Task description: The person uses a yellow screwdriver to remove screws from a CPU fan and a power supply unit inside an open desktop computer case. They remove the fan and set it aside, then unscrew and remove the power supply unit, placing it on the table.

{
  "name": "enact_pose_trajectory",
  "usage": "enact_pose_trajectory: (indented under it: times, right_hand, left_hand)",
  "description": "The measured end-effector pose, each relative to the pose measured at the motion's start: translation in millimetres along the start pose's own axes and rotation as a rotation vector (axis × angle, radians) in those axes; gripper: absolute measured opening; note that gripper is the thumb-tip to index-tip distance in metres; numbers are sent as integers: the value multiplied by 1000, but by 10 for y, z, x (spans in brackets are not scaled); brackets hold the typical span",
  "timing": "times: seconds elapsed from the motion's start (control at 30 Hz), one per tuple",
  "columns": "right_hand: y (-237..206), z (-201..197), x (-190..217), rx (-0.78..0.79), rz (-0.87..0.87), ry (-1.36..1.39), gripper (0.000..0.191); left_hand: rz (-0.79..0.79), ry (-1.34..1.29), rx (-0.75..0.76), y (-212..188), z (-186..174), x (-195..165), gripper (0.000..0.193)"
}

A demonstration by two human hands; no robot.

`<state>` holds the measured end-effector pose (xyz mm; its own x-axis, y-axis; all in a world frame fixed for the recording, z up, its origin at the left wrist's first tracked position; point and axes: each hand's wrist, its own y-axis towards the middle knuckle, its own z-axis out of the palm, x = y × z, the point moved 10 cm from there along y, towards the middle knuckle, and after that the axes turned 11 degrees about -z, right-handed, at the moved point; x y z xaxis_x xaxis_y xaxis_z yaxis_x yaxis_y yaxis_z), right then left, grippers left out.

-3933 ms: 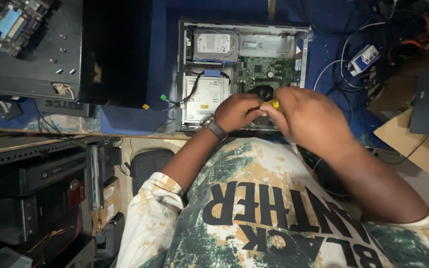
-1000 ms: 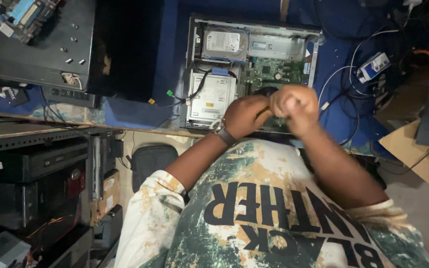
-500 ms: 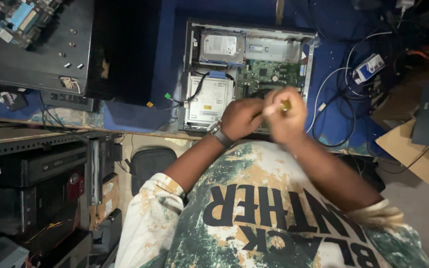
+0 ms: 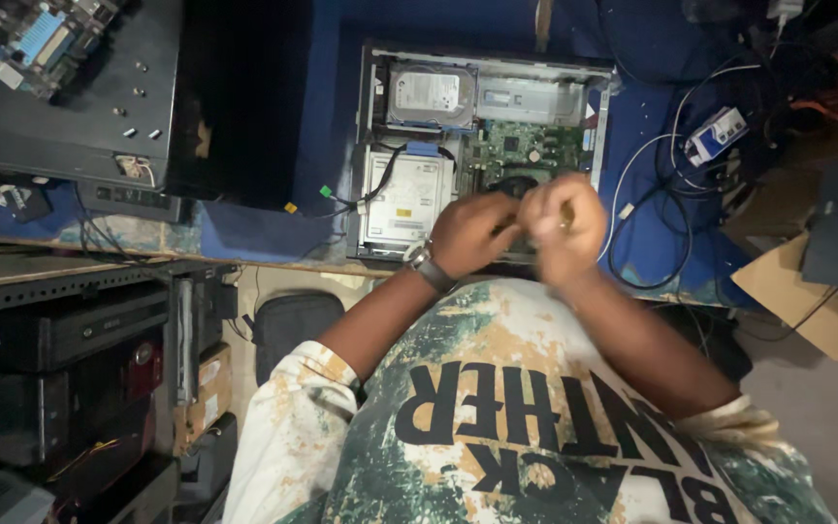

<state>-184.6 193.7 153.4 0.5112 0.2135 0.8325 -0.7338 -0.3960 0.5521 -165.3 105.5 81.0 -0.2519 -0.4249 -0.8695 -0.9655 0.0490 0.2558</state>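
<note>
An open desktop computer case [image 4: 482, 58] lies on the blue-topped bench, showing a hard drive [image 4: 431, 95], a green mainboard [image 4: 526, 150] and a silver power supply [image 4: 404, 199]. Both my hands meet just above its near edge. My left hand [image 4: 472, 233], with a wristwatch [image 4: 429, 267], curls towards my right hand and touches it. My right hand [image 4: 564, 221] is fisted and blurred, with a sliver of a small yellow tool [image 4: 566, 215] showing between its fingers. What the left fingers hold is hidden.
A black computer case [image 4: 80, 107] lies at the left with a loose circuit board [image 4: 36, 34] on it. White and black cables [image 4: 652, 194] and a small blue-white box [image 4: 715, 134] lie right of the open case. Cardboard [image 4: 797, 291] sits at the right, shelves with equipment [image 4: 60, 369] at lower left.
Both hands stayed together over the case's near edge, shifting slightly. The yellow tool, plain in the right hand half a second ago, is now mostly hidden in the blurred fist.
</note>
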Motion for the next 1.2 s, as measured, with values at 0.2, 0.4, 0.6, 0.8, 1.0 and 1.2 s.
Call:
enact_pose_trajectory:
  times: [0.2,0.4,0.6,0.8,1.0,1.2]
  right_hand:
    - [216,-41,-214,349,269,479,71]
    - [-38,179,357,-73,-97,-243,61]
    - [-30,119,-103,272,187,288,57]
    - [12,-39,-267,479,265,504,66]
    - [-72,-17,166,-127,47,-104,35]
    - [-4,-94,-4,-30,67,260,37]
  left_hand:
    - [80,-25,76,5,150,-53,9]
    - [-33,-68,-24,65,94,123,21]
    - [67,36,152,-11,256,-35,11]
    - [77,-32,163,-14,116,-91,21]
    - [-75,-6,18,10,48,98,17]
    - [-43,-53,51,-33,103,72,19]
